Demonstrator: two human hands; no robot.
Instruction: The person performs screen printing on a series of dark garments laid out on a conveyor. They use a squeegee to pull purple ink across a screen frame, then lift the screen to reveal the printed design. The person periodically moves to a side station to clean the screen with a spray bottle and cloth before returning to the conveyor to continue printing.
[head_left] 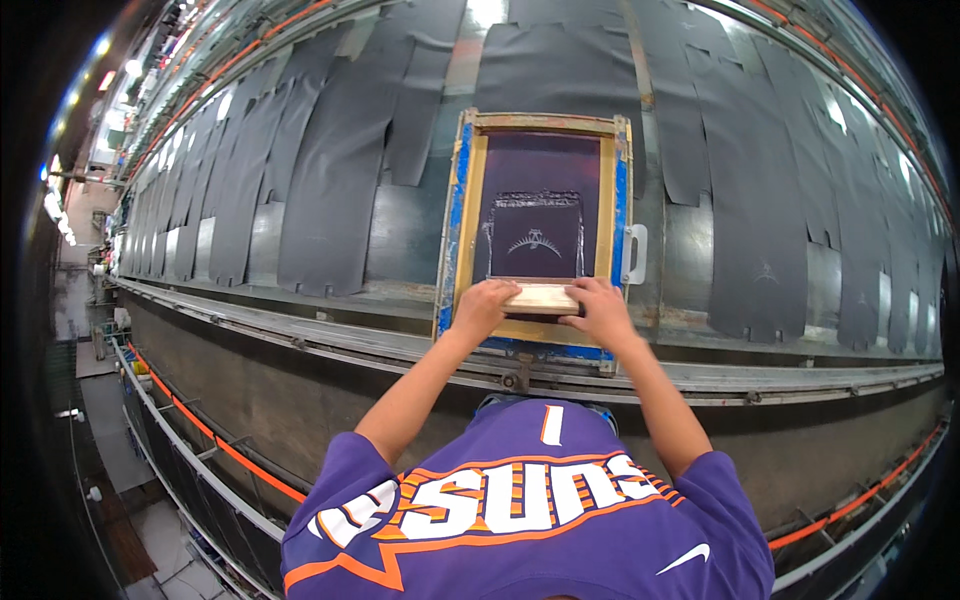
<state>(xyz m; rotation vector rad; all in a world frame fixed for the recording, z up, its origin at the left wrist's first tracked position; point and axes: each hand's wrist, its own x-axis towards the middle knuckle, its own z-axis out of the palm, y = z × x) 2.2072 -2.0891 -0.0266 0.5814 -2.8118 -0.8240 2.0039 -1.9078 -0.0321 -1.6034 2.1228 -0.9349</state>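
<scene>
While both hands press down at the near end of the printing screen [540,215], the left hand [483,306] and the right hand [602,310] are each closed over an end of a pale squeegee [541,297], fingers curled on top of its handle, so the grip on either side is shut on that one tool. It lies crosswise, its long axis running left to right, parallel to the wooden frame's near bar and touching the mesh just above it. To my eye it is a light, stiff bar that will slide easily on wet ink, best held as it is now, at both ends with even pressure. The screen itself stands lengthwise away from the person, its dark mesh showing a small crown-like design, blue tape down both sides and a white handle [636,254] on the right edge; it looks rigid in the frame but delicate in the mesh. It rests on the long table [400,225], among rows of dark grey fabric pieces [340,180] laid side by side.
</scene>
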